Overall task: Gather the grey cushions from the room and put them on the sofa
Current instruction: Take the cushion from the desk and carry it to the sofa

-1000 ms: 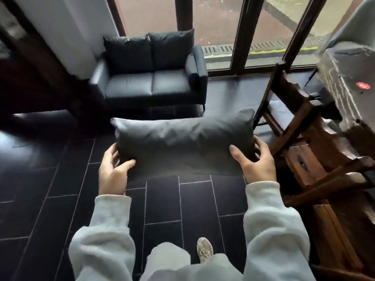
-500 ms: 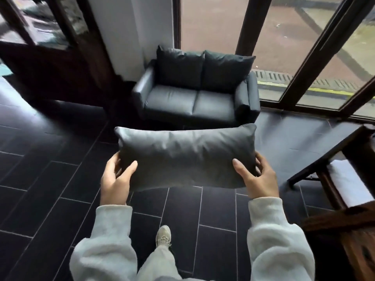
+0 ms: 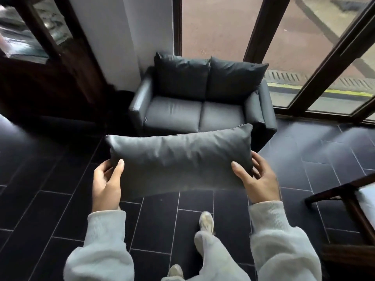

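Note:
I hold a long grey cushion [image 3: 180, 159] flat in front of me, above the dark tiled floor. My left hand [image 3: 105, 183] grips its left end, thumb on top. At the other end my right hand [image 3: 257, 179] grips the same way. A small dark grey two-seat sofa [image 3: 203, 114] stands just beyond the cushion, against the window wall, with two back cushions [image 3: 209, 78] upright on it. The held cushion hides the sofa's front edge.
A dark wooden cabinet [image 3: 44, 74] with glass panes stands at the left. Tall dark-framed windows [image 3: 304, 57] run behind the sofa. A wooden chair frame with a pale seat pad [image 3: 357, 203] juts in at the right. My foot [image 3: 207, 222] steps forward on the tiles.
I have walked closer to the sofa, which now looks larger and sits centred ahead. The wooden furniture has slid off to the right. Both hands keep their grip on the cushion.

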`<state>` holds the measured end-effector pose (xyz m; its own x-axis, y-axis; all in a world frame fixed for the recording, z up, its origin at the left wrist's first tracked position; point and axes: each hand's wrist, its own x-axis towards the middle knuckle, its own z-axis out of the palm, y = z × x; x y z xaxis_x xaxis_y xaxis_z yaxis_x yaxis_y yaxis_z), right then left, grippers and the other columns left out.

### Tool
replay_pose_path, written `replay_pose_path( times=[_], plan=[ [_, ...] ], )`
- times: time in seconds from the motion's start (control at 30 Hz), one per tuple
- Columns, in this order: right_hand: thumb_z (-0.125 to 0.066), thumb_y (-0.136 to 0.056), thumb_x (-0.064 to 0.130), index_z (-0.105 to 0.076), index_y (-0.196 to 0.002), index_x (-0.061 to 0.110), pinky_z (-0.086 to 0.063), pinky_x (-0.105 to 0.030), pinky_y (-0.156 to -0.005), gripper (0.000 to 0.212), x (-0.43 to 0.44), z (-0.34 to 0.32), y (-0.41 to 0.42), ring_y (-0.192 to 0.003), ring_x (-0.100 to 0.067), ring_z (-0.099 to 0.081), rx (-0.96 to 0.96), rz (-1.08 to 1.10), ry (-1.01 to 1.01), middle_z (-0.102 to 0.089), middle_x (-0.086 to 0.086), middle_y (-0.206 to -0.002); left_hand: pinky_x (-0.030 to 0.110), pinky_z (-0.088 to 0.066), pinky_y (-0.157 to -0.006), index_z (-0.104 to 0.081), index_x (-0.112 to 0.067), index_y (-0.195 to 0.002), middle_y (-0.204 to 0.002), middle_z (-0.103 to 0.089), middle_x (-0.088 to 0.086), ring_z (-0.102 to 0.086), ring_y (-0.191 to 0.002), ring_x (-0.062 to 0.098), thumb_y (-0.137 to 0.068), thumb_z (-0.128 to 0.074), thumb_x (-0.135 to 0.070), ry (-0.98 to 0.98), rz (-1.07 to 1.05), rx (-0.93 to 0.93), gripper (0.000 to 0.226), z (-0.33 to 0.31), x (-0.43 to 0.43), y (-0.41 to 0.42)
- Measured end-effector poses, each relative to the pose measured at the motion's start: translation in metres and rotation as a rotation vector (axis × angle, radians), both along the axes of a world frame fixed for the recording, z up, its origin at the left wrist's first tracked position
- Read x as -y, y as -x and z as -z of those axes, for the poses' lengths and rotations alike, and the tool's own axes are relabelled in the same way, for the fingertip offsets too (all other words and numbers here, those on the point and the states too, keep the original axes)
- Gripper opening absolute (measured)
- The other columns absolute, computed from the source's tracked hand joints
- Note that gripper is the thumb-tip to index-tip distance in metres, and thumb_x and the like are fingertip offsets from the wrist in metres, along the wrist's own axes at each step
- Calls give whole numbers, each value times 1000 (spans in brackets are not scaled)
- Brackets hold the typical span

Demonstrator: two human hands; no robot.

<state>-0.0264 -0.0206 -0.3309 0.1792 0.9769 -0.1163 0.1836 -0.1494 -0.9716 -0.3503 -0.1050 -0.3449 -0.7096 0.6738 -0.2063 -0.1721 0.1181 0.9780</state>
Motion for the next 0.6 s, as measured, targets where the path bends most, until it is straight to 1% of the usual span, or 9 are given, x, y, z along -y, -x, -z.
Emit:
replay_pose_path(
  times=[0.07,0.13,0.2,0.3,0.37,0.43,0.5,0.57,0.6],
  plan=[
    [-90,-81,20,-65,-137,22,-53,-43,-108,62,-45,7,12,-116,-15,-70,8,-12,-5,-72,-2,-128,40,-46,-110,-63,-35,-121,-125,-70,-5,-65,-119,8,-66,-77,-67,21,-11,25,65,7,-37,9],
    [-91,-79,22,-64,-137,24,-51,-40,-110,64,-96,14,23,-118,-14,-68,4,-35,-1,-71,-1,-130,40,-42,-113,-60,-33,-132,-132,-67,-8,-60,-125,8,-61,-77,-79,54,-16,27,86,11,-78,18],
    [-92,-78,26,-63,-138,29,-48,-32,-109,67,-150,18,37,-121,-12,-65,6,-66,-14,-68,2,-133,39,-39,-116,-55,-36,-140,-138,-62,-13,-55,-130,5,-54,-74,-87,77,-23,1,102,10,-122,28],
    [-93,-76,29,-60,-142,29,-42,-12,-96,74,-229,18,54,-120,-4,-61,6,-123,-19,-65,4,-137,40,-36,-117,-46,-40,-147,-146,-54,-16,-48,-136,6,-51,-71,-91,132,-18,-33,112,3,-185,42],
    [-92,-76,34,-60,-142,30,-43,-8,-94,73,-282,11,66,-119,1,-61,-8,-148,-19,-66,8,-136,38,-36,-115,-44,-42,-148,-149,-50,-17,-45,-137,6,-50,-69,-93,146,-23,-33,114,-4,-221,50],
    [-92,-74,43,-61,-142,31,-48,-20,-102,76,-327,2,78,-117,5,-62,-45,-147,-25,-68,13,-131,37,-39,-112,-50,-41,-144,-142,-57,-16,-51,-132,5,-50,-69,-93,140,-52,-26,109,-9,-253,55],
    [-89,-63,59,-60,-143,32,-51,-27,-105,89,-365,-2,94,-114,7,-64,-68,-144,-25,-68,17,-128,33,-44,-103,-58,-45,-130,-128,-63,-21,-57,-120,-1,-54,-70,-91,156,-72,-9,89,-10,-285,62],
    [-85,-56,66,-56,-147,35,-51,-34,-108,100,-395,4,113,-122,-3,-64,-61,-157,-10,-67,11,-134,30,-44,-96,-61,-51,-111,-119,-64,-24,-57,-112,-6,-62,-70,-84,175,-97,7,60,-6,-313,70],
    [-85,-55,67,-51,-149,37,-51,-37,-109,104,-411,8,123,-125,-9,-63,-45,-174,6,-65,7,-136,28,-45,-93,-61,-52,-106,-116,-65,-24,-58,-109,-7,-64,-70,-80,187,-125,16,50,-2,-328,77]
  ],
)
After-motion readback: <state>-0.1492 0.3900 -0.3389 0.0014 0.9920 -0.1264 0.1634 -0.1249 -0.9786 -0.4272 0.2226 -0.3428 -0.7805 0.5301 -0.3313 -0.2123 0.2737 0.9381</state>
